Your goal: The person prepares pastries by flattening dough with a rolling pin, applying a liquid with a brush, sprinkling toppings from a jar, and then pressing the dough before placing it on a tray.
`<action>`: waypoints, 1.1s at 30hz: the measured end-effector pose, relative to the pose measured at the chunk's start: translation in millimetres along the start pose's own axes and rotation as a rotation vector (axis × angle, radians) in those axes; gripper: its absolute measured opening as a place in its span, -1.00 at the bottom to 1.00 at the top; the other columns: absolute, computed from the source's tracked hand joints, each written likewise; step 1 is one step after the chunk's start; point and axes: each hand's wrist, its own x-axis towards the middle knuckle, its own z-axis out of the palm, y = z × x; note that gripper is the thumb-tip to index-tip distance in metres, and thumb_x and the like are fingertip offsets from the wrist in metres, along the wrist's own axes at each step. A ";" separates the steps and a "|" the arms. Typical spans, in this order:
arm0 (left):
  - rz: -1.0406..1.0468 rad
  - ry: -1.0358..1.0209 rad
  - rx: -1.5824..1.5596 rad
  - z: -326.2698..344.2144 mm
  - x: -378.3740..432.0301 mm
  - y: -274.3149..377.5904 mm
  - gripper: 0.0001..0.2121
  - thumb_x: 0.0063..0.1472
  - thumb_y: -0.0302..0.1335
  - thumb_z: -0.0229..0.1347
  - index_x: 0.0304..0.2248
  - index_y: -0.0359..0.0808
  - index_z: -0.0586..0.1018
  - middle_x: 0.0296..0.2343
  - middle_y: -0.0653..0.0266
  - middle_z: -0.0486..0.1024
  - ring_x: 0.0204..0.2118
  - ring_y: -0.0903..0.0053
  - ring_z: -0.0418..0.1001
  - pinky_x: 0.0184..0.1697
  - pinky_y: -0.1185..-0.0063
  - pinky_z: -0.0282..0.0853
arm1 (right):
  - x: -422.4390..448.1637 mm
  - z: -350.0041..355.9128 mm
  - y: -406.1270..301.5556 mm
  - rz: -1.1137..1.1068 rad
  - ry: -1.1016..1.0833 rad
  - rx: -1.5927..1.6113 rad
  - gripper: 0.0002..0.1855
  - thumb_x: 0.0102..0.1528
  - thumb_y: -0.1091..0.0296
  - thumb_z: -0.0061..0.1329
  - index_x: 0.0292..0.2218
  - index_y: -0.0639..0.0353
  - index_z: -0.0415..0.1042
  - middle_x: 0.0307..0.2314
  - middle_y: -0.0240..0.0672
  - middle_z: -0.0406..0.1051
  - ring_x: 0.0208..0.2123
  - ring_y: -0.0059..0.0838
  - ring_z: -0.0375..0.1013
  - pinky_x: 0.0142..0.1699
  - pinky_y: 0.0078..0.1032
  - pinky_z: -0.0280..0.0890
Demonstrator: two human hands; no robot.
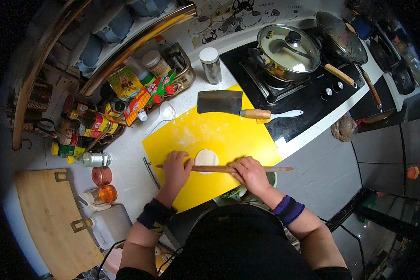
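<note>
A wooden rolling pin [213,169] with tapered ends lies across a flat, pale oval of dough [206,157]. My left hand [176,166] rests on the pin to the left of the dough, thumb against it. On the other side, my right hand [251,173] curls its fingers over the pin's right part. The dough sits on a yellow mat [196,190] dusted with flour. Beyond it, a cleaver [219,102] with a wooden handle lies on the mat's far part. A brush with a white handle [287,114] reaches from beside the cleaver's handle over the hob.
A lidded pan [288,52] stands on the black gas hob [301,94], its handle pointing right. A white spoon [167,112] lies by the mat's far left edge. Sauce bottles [94,120] and a white-capped jar [210,66] stand behind. Left is a wooden board [49,217].
</note>
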 end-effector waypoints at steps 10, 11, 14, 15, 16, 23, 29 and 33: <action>0.249 0.323 0.199 21.9 28.5 -32.8 -0.46 0.21 -0.37 -0.12 0.13 -0.38 0.06 0.14 0.00 -0.01 0.22 0.16 -0.12 0.22 0.24 -0.27 | 75.1 13.6 18.6 0.023 -0.027 -0.412 -0.40 0.11 -0.02 -0.24 0.12 0.03 0.10 0.10 -0.20 0.05 0.21 -0.19 -0.15 0.25 -0.16 -0.27; 0.222 0.359 0.194 19.2 37.6 -32.4 -0.46 0.21 -0.38 -0.13 0.14 -0.38 0.06 0.15 0.00 -0.03 0.22 0.17 -0.13 0.23 0.24 -0.28 | 83.4 15.3 22.6 0.022 -0.001 -0.423 -0.40 0.11 -0.01 -0.24 0.12 0.04 0.10 0.10 -0.20 0.04 0.21 -0.17 -0.16 0.25 -0.15 -0.28; 0.164 0.394 0.211 20.0 44.4 -28.2 -0.45 0.20 -0.35 -0.12 0.14 -0.37 0.06 0.15 0.03 -0.04 0.23 0.20 -0.13 0.23 0.25 -0.27 | 97.3 17.4 32.5 0.045 0.054 -0.447 -0.39 0.11 0.01 -0.24 0.12 0.08 0.09 0.11 -0.17 0.02 0.22 -0.14 -0.17 0.25 -0.14 -0.29; 0.143 0.391 0.226 19.8 41.8 -29.0 -0.44 0.20 -0.34 -0.11 0.14 -0.37 0.06 0.15 0.04 -0.03 0.23 0.21 -0.12 0.23 0.25 -0.26 | 93.1 18.4 31.5 0.043 0.036 -0.454 -0.37 0.11 0.00 -0.25 0.13 0.10 0.06 0.11 -0.16 0.01 0.21 -0.14 -0.17 0.25 -0.14 -0.28; 0.125 0.385 0.237 19.4 40.1 -27.4 -0.44 0.20 -0.32 -0.10 0.14 -0.36 0.07 0.15 0.05 -0.02 0.23 0.22 -0.12 0.22 0.25 -0.25 | 81.2 18.5 26.3 0.045 -0.024 -0.445 -0.35 0.12 -0.02 -0.26 0.14 0.11 0.03 0.12 -0.16 0.00 0.21 -0.14 -0.16 0.25 -0.14 -0.27; 0.247 0.238 0.202 38.1 -41.0 -43.8 -0.43 0.20 -0.38 -0.12 0.15 -0.40 0.02 0.16 0.01 -0.08 0.24 0.19 -0.18 0.23 0.24 -0.30 | 0.7 16.2 -11.1 0.006 -0.341 -0.298 -0.28 0.12 -0.07 -0.29 0.17 0.19 -0.05 0.15 -0.14 -0.06 0.22 -0.19 -0.14 0.26 -0.17 -0.27; 0.188 0.348 0.228 18.4 35.5 -33.6 -0.46 0.23 -0.36 -0.14 0.14 -0.39 0.05 0.14 0.01 0.00 0.22 0.22 -0.11 0.23 0.25 -0.26 | 78.3 19.7 20.1 0.069 -0.040 -0.460 -0.33 0.13 -0.06 -0.28 0.16 0.10 0.00 0.15 -0.17 -0.04 0.22 -0.17 -0.17 0.26 -0.17 -0.29; 0.148 0.412 0.219 15.0 46.9 -25.6 -0.48 0.24 -0.34 -0.16 0.13 -0.38 0.07 0.12 0.03 0.05 0.22 0.26 -0.07 0.22 0.27 -0.23 | 86.8 19.1 23.1 0.108 0.030 -0.499 -0.36 0.13 -0.04 -0.30 0.15 0.09 0.04 0.15 -0.17 -0.04 0.22 -0.16 -0.18 0.26 -0.17 -0.29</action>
